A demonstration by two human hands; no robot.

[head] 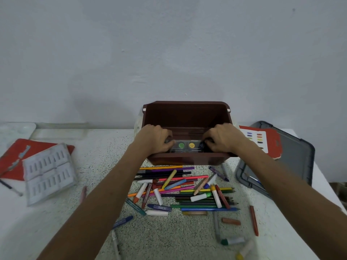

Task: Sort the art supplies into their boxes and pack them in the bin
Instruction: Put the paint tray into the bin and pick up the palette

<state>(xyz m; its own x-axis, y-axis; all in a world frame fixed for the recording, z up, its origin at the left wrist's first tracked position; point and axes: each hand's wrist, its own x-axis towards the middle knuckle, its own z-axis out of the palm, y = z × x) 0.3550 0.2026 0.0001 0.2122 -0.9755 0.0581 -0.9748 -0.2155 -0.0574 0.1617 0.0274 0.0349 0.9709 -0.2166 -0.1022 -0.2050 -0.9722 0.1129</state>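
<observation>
Head view only; both hands were down inside the brown bin [187, 109], which sat at the far middle of the table [165, 241], against the wall [169, 44]; left hand [155, 139] had fingers curled round the left end of a clear paint case [185, 146], right hand [223, 138] curled round its right end; case sat low in the bin near its near wall, green and yellow pot lids showing through; could not tell if it was resting on the bin floor or held just above. Progress, my read: early; the paint case was the only thing visible in the bin; the loose pile [187, 190] of pencils, crayons and markers lay unsorted just near of the bin, with strays further out, e.g. a red crayon [253, 220] near right and a blue marker [123, 221] near left. Boxes not yet filled: red box [13, 158] with a clear tray insert [48, 171] lying on it at left; second red box [262, 139] with colour swatches at right, resting on a grey lid or tray [296, 156]. Left to do: sort the pile by type, box it, load the bin. Surface: white table with a grey speckled centre; white palette [16, 128] at far left; plain pale wall behind, nothing else of the room shown.
</observation>
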